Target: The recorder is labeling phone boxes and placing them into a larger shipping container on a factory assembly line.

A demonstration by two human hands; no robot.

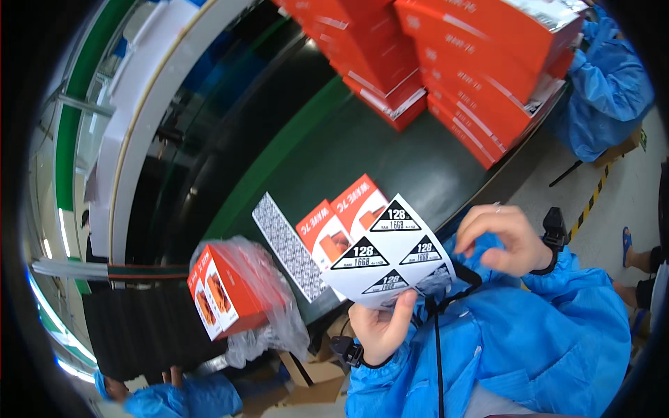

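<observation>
A white sheet of black triangular stickers (376, 279) is pinched along its near edge by my left hand (382, 329), thumb on top. The sticker nearest that thumb looks grey and shiny. My right hand (507, 240) hovers off the sheet's right edge, its fingers curled and thumb apart, with nothing visible between them. Beyond the sheet, two red-and-white boxes (324, 230) lie on the dark work surface (300, 160), partly covered by it. A long strip of small printed labels (287, 245) lies beside them on the left.
Tall stacks of red boxes (481, 70) stand at the far right. On the left, a red box group (233, 292) sits in clear plastic wrap. Cardboard cartons (313, 380) are below the near edge. Co-workers in blue (606, 90) are at the upper right and lower left.
</observation>
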